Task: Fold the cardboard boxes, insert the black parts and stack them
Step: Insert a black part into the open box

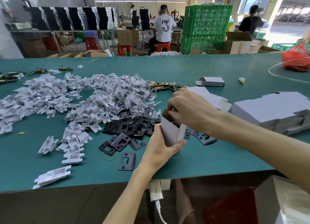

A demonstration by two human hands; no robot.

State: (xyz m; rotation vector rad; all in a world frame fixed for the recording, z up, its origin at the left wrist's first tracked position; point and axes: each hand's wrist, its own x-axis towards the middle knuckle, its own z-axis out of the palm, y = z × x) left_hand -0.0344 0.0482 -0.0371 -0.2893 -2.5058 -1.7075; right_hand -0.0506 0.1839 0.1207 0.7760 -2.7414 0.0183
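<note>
The fingers (pixel 171 104) of my right hand (pixel 189 111) are curled down into the open mouth of the cardboard box (pixel 171 133). Their tips are hidden inside, so I cannot tell whether they pinch a part or only press one down; something dark shows just within the mouth. My left hand (pixel 159 148) grips the box's lower end, thumb across the near face and fingers behind.

The box stands on end, long axis nearly upright and leaning a little left, mouth at the top. The way in therefore runs straight down from the right fingertips, and the right hand is the nearer one to that opening. I judge the insertion is in hand and the top is not yet closed.

The black parts (pixel 127 128) are heaped against the box's left side, with white plastic inserts (pixel 75 96) beyond them. Flat box blanks (pixel 268 109) are stacked to its right. Behind it lie brass latches (pixel 163 86) and one folded box (pixel 212 81). All of this rests on a green table (pixel 218 158). Past the table are green crates (pixel 206 27) and a seated person (pixel 163 27).
</note>
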